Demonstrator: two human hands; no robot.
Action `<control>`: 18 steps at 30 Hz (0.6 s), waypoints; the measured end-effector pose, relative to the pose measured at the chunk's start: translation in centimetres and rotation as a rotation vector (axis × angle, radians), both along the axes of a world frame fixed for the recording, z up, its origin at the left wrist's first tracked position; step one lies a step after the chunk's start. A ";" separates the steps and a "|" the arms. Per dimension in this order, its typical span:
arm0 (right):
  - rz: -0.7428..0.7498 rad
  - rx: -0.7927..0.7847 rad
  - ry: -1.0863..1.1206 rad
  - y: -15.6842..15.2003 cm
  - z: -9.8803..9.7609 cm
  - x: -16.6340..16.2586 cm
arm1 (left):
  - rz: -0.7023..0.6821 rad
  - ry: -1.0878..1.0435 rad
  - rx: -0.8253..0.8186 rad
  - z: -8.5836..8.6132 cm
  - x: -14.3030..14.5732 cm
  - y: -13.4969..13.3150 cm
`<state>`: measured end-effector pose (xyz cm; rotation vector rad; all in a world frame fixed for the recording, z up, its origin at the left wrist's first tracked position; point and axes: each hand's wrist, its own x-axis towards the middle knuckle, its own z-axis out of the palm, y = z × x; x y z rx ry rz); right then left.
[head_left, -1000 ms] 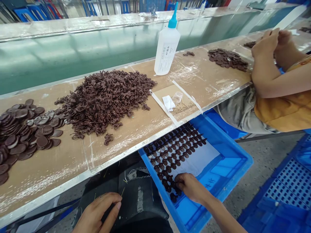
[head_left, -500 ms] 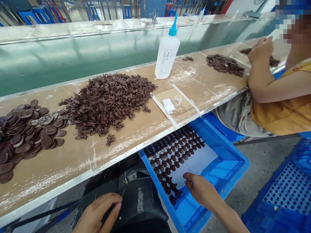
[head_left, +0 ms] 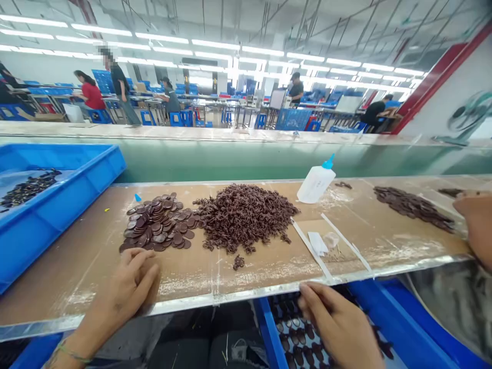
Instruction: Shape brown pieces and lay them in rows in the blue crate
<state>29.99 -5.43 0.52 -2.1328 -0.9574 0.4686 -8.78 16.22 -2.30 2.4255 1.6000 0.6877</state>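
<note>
dark brown glossy discs [head_left: 156,223] lie heaped on a tan board bench top [head_left: 77,271], just ahead of my left hand [head_left: 123,287]. a tangled mound of spiky dark brown pieces [head_left: 244,218] touches them on their right, so both lots seem placed to share one reach from where i sit. my hands are well apart. the left rests on the bare board near the bench's shiny metal edge, fingers loosely curled, and it looks empty, clamped on nothing. the right hand [head_left: 338,328] hangs over that edge (it is blurred, so i cannot tell whether its fingers [head_left: 307,294] pinch anything) above a blue plastic crate [head_left: 269,333] tucked below the bench. small dark pieces [head_left: 298,343] stand in tidy rows inside it; the low crate sits right under the hand, and the rows appear to keep the pieces separate. a white plastic squeeze bottle with a blue nozzle [head_left: 317,184] stands further back, clear of the heaps, beside a tan card edged with white strips [head_left: 319,243]. further right lies a second spread of dark discs [head_left: 413,207], near a co-worker's hand [head_left: 478,225]. another blue plastic crate [head_left: 38,225] on my left holds a loose dark scatter [head_left: 28,189].
</note>
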 end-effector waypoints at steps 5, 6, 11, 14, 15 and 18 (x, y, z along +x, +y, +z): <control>-0.048 -0.042 -0.257 10.0 0.2 2.5 | 0.046 -0.015 0.016 -1.1 -1.1 1.7; -0.059 -0.053 -0.272 11.0 0.0 3.0 | 0.039 -0.017 0.015 -1.1 -1.2 1.8; -0.072 0.004 -0.216 11.4 -0.6 3.6 | 0.045 -0.077 0.007 -1.5 -1.3 2.0; -0.056 0.138 -0.089 9.8 -1.1 3.7 | 0.058 -0.119 -0.015 -1.9 -1.5 2.1; -0.057 0.184 -0.037 9.2 -1.2 3.6 | 0.063 -0.129 -0.024 -2.1 -1.6 2.1; -0.096 0.319 0.129 7.6 -1.5 2.7 | 0.079 -0.149 -0.044 -2.3 -1.7 2.0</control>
